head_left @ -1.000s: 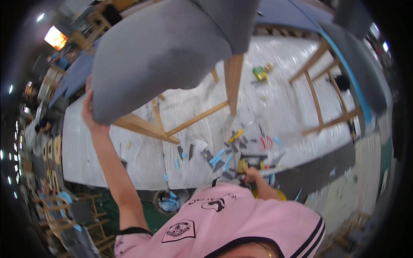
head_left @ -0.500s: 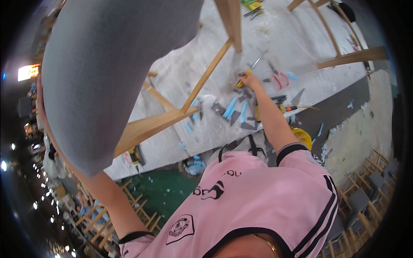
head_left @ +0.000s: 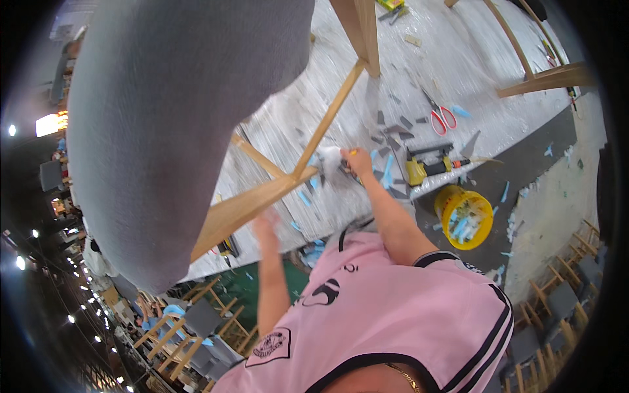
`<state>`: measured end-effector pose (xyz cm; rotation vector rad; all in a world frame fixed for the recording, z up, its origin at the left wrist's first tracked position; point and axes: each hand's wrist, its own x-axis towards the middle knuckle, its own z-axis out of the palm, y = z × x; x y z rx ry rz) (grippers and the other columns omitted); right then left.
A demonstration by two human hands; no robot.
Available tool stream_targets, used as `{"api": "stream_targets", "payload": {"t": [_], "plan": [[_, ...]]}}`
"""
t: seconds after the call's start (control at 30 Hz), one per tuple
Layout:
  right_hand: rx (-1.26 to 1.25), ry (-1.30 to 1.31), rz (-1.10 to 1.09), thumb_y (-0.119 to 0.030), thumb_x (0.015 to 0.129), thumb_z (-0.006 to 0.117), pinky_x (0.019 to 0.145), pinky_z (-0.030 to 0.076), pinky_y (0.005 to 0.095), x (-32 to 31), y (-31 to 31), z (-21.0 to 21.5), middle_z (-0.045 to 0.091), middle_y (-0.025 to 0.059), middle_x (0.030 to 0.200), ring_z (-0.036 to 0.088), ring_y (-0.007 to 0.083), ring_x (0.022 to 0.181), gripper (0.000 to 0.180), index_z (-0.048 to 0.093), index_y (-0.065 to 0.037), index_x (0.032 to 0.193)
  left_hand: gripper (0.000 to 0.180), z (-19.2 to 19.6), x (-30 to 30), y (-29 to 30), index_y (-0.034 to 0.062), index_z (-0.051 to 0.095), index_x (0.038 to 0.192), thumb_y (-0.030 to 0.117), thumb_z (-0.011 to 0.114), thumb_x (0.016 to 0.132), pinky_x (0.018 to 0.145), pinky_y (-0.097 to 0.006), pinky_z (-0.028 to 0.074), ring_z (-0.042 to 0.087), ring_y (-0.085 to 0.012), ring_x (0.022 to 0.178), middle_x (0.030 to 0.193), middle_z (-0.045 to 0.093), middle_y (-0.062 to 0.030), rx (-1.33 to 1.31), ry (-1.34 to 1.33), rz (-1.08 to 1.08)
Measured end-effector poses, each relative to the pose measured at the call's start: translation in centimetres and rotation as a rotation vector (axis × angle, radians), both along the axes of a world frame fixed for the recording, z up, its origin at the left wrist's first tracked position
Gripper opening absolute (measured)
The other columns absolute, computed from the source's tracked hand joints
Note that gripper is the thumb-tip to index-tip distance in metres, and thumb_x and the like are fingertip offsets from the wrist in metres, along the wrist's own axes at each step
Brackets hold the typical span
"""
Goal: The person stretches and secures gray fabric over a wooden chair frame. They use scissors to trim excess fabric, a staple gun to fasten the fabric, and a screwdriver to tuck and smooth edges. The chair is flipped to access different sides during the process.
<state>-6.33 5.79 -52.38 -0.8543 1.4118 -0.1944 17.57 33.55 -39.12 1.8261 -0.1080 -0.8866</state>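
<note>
Evidently, the gray chair (head_left: 190,111) is standing toward the surface's (head_left: 458,72) left end, probably for easier reach. Nearer the front edge, the right hand (head_left: 357,164) is gripping a small yellow-ended tool (head_left: 354,152); the left hand (head_left: 265,228) is blurring beside a chair leg (head_left: 252,211), its grip impossible to tell.

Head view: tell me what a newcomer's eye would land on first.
Probably the big grey chair seat filling the upper left, then the wearer's pink shirt across the bottom. Next might come the yellow bucket of scraps, right of centre, just past the table's near edge.
</note>
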Motion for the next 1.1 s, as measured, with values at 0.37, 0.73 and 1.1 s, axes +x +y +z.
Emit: {"api": "stream_targets", "payload": {"t": [0.37, 0.73, 1.1], "plan": [[-0.259, -0.066, 0.021, -0.028, 0.088, 0.07, 0.057, 0.053, 0.0386, -5.1, -0.1, 3.5, 0.073, 0.0138, 0.068, 0.069, 0.0262, 0.059, 0.034, 0.074, 0.001, 0.072, 0.06, 5.0, -13.7, -14.1, 0.0028, 0.05, 0.147, 0.016, 0.067, 0.092, 0.107, -0.045, 0.047, 0.052, -0.0397, 0.133, 0.151, 0.048, -0.022, 0.142, -0.885, -0.962], [0.235, -0.581, -0.321, -0.022, 0.101, 0.062, 0.047, 0.043, 0.0334, -15.4, -2.5, 12.8, 0.051, 0.0013, 0.061, 0.05, 0.0145, 0.049, 0.025, 0.054, -0.007, 0.083, 0.019, 1.8, -21.7, -26.9, 0.0019, 0.073, 0.085, 0.017, 0.061, 0.082, 0.078, -0.053, 0.055, 0.069, -0.0424, 0.08, 0.087, 0.071, -0.0238, 0.091, -0.971, -1.331], [-0.063, -0.508, 0.023, -0.013, 0.096, 0.059, 0.049, 0.045, 0.0294, -21.7, -5.6, 13.5, 0.062, 0.0045, 0.064, 0.056, 0.012, 0.051, 0.022, 0.063, -0.001, 0.079, 0.034, 6.4, -27.7, -30.1, 0.0059, 0.068, 0.108, 0.009, 0.061, 0.075, 0.097, -0.05, 0.048, 0.063, -0.044, 0.112, 0.109, 0.07, -0.0238, -0.017, -0.813, -1.392]]}}
